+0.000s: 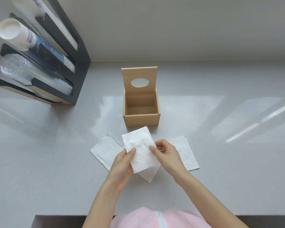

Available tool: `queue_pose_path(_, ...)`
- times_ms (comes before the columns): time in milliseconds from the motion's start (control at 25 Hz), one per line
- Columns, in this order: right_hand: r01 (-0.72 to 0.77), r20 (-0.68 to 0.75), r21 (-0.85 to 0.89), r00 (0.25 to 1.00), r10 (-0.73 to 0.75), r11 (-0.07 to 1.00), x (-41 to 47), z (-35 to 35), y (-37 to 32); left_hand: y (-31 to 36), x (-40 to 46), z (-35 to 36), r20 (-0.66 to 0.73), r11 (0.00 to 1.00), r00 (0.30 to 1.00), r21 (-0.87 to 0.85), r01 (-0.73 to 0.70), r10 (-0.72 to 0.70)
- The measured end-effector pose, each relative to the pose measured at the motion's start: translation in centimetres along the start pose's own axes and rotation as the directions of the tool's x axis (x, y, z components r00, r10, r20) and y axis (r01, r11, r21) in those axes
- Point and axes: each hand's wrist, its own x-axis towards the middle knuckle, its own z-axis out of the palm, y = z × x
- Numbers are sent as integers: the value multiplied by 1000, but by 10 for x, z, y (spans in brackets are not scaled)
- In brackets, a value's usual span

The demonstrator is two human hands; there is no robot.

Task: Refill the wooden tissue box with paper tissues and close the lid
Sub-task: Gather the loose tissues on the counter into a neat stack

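Note:
A wooden tissue box stands on the grey counter, empty inside. Its lid, with an oval hole, stands upright at the back. Just in front of the box, both hands hold a small stack of white tissues above the counter. My left hand grips its lower left edge with the thumb on top. My right hand pinches its right edge. One tissue lies flat on the counter to the left, and another tissue lies to the right, partly hidden by my right hand.
A black cup dispenser stands at the back left, holding rows of paper cups and clear plastic cups. A wall runs behind the counter. The counter's front edge is near my body.

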Motion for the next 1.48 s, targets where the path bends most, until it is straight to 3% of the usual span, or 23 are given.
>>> queue_pose_path(80, 18, -121, -81, 992, -28, 997, 5, -16, 3, 0, 2, 1, -29, 1000, 1000, -12, -4, 4)
queue_pose_path(120, 11, -200, -208, 978, -54, 978, 8, -27, 6, -1, 3, 0, -39, 1000, 999, -20, -4, 3)
queue_pose_path(240, -165, -321, -624, 945, -58, 764, 10, -53, 22, -2, 3, 2, -45, 1000, 999, -20, 2, -3)
queue_pose_path(320, -242, -319, -712, 948, 4, 660, 11, -60, 32, -4, 3, 3, -44, 1000, 999, -16, 7, -8)
queue_pose_path(520, -250, -255, -667, 962, 100, 702, 19, -67, 31, -6, 3, 4, -61, 1000, 998, -19, 10, -12)
queue_pose_path(600, -231, -220, -709, 970, 102, 667, 21, -67, 30, -7, 3, 3, -59, 1000, 998, -28, 9, -11)
queue_pose_path(680, -199, -206, -666, 975, 80, 719, 20, -68, 29, -7, 1, 3, -57, 1000, 998, -26, 3, -5)
queue_pose_path(880, -9, -86, -383, 996, -26, 924, 10, -62, 9, -8, -6, -4, -74, 999, 997, -47, -27, 23)
queue_pose_path(960, 47, 4, -177, 999, -47, 983, 2, -56, -11, -7, -9, -7, -84, 998, 996, -50, -29, 25)
queue_pose_path(1120, 37, 273, 258, 956, -110, 965, -9, -34, -39, -1, -15, -14, -56, 998, 998, -44, -42, 40)
queue_pose_path(1200, 40, 284, 214, 953, -101, 976, -9, -12, -38, 4, -18, -18, -18, 997, 998, -45, -60, 59)
queue_pose_path(1360, 61, 215, -78, 976, -43, 995, -4, 31, -26, 12, -24, -33, 17, 994, 997, -83, -68, 70)
queue_pose_path(1480, 66, 197, -135, 980, -39, 989, 1, 51, -20, 16, -26, -48, 33, 995, 998, -82, -49, 52)
